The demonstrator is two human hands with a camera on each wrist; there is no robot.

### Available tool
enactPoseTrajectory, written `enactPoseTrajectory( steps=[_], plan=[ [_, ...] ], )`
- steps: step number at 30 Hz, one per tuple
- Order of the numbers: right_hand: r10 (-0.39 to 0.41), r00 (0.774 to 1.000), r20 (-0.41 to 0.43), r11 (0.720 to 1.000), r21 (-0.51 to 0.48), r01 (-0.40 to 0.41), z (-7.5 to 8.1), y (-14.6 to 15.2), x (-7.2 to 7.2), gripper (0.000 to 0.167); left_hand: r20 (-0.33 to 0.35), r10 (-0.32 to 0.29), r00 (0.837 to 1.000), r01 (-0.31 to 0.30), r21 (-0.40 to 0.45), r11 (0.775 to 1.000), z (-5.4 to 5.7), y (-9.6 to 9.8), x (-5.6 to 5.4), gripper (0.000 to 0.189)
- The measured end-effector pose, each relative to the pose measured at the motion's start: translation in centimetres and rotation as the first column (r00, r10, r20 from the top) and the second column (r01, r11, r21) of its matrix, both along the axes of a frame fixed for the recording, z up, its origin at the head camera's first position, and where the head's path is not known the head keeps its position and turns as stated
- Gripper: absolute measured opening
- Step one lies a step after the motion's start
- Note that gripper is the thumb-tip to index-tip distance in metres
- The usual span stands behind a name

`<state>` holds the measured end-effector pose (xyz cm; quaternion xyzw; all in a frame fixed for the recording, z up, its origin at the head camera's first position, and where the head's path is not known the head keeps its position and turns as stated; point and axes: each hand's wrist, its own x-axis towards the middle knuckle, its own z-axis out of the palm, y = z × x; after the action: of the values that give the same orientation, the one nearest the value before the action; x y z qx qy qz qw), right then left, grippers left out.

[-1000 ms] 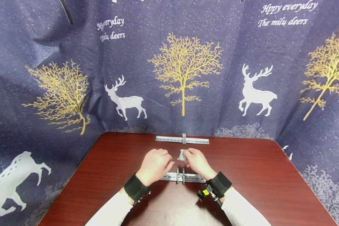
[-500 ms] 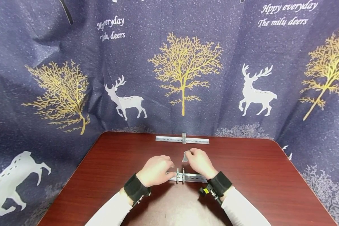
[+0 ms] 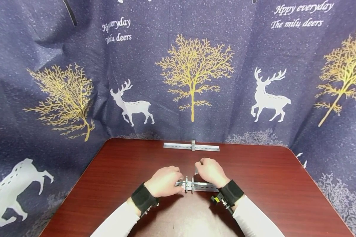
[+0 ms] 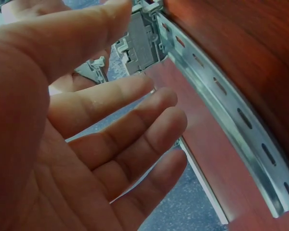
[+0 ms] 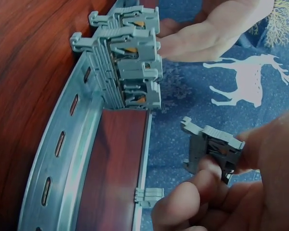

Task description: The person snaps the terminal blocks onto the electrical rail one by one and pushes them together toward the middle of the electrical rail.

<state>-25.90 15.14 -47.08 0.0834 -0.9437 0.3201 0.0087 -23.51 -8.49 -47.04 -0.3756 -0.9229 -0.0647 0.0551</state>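
My right hand (image 3: 211,171) pinches a grey DIN-rail terminal block (image 5: 214,144) between thumb and fingers, held clear of the near rail. My left hand (image 3: 164,181) is by the left part of the near slotted metal DIN rail (image 3: 206,186), its fingers extended and loosely spread in the left wrist view. Two grey terminal blocks (image 5: 130,57) stand upright on that rail with a gap between them. The left fingertips are close to the left block; whether they touch it I cannot tell. In the head view, the held block is mostly hidden by the right fingers.
A second metal DIN rail (image 3: 175,145) lies near the table's far edge, carrying a small stack of terminal blocks (image 3: 193,145). The reddish-brown table (image 3: 121,164) has rounded far corners. A dark blue patterned curtain (image 3: 219,128) hangs behind it.
My left hand has come down and nearer to the near rail's blocks, its fingers opening out. The right hand has shifted slightly nearer and right, turning the terminal block it holds.
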Motion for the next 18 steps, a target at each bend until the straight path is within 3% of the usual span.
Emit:
enactPoseTrajectory(
  steps=[10,18],
  plan=[
    [0.041,0.999,0.03,0.985,0.165,-0.046,-0.24,0.13,0.02,0.034,-0.036,-0.001,0.999,0.0,-0.033,0.999,-0.53,0.09,0.05,0.03],
    [0.041,0.995,0.09,0.97,0.235,-0.061,-0.29,0.17,0.22,0.028,-0.037,0.004,0.999,-0.006,-0.041,0.999,-0.86,0.06,-0.03,0.028]
  ],
)
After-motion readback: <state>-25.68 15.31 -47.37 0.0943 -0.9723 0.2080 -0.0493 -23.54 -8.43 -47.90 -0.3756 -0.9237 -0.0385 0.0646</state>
